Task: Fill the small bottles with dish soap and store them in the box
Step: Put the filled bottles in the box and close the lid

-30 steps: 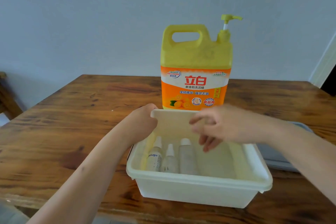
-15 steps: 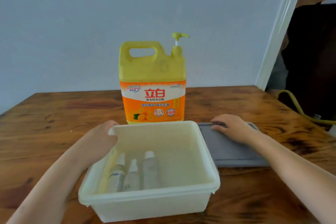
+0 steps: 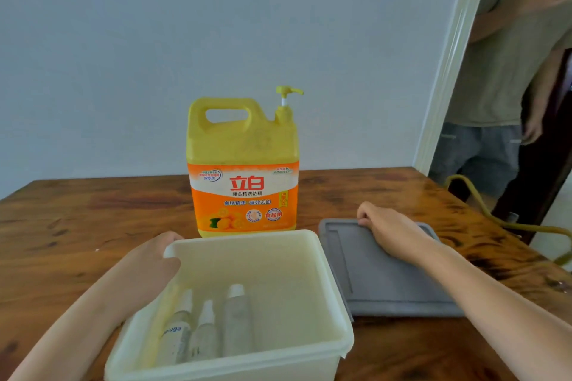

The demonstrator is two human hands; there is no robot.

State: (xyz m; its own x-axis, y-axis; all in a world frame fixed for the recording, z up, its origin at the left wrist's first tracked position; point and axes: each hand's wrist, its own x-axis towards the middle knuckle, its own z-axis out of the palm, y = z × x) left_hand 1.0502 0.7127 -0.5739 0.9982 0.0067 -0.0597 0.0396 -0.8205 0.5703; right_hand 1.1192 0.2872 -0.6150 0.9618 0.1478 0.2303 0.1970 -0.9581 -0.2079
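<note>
— Lying where, the small bottles [image 3: 204, 328]?
— Three of them lie side by side on the floor of the box [image 3: 247, 257], crowded into its left half, caps pointing away from the person.
— And the hands?
— The left hand [image 3: 148, 266] grips the box's far left corner, fingers curled over the rim. The right hand [image 3: 387, 226] lies on the grey lid [image 3: 387, 284], fingers hooked over its far edge.
— How does the lid sit from the box?
— It lies flat on the table [image 3: 93, 226], just to the box's right. Whether its edge touches the rim or slips under it cannot be told. Its long axis runs away from the person, much as the box's does, so closing would likely mean a lift and a shift leftward with little turning. The right hand is the nearer one.
— Anything beyond?
— The dish soap jug [image 3: 243, 164] stands upright just behind the box, and another person [image 3: 495, 71] stands in the doorway at far right.
</note>
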